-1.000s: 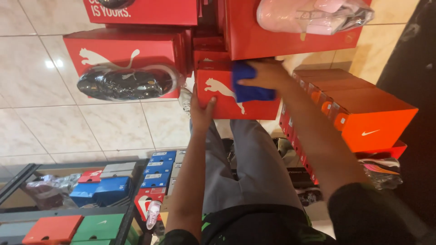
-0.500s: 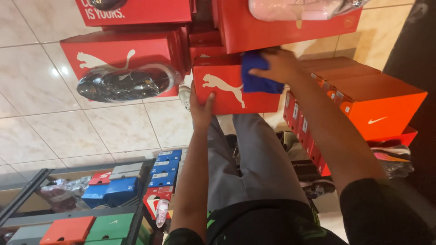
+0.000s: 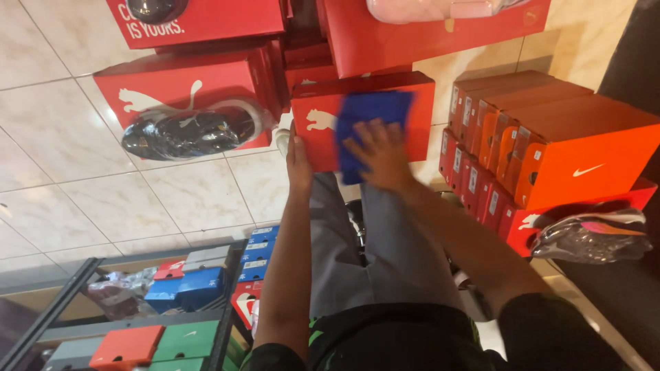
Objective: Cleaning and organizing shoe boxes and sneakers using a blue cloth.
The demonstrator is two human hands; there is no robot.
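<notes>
head | right hand (image 3: 381,154) flat on blue cloth (image 3: 368,120) | left hand (image 3: 299,161) steadies red box (image 3: 320,130)

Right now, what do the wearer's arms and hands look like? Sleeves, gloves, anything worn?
Both hands are bare: no gloves, and no rings or watch that I can make out on the left hand or right hand. Forearms are uncovered. A dark short sleeve shows at the right upper arm; the left sleeve edge is barely in view.

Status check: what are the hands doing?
Left hand steadies red box. Right hand presses blue cloth on it. Nothing blocking.
</notes>
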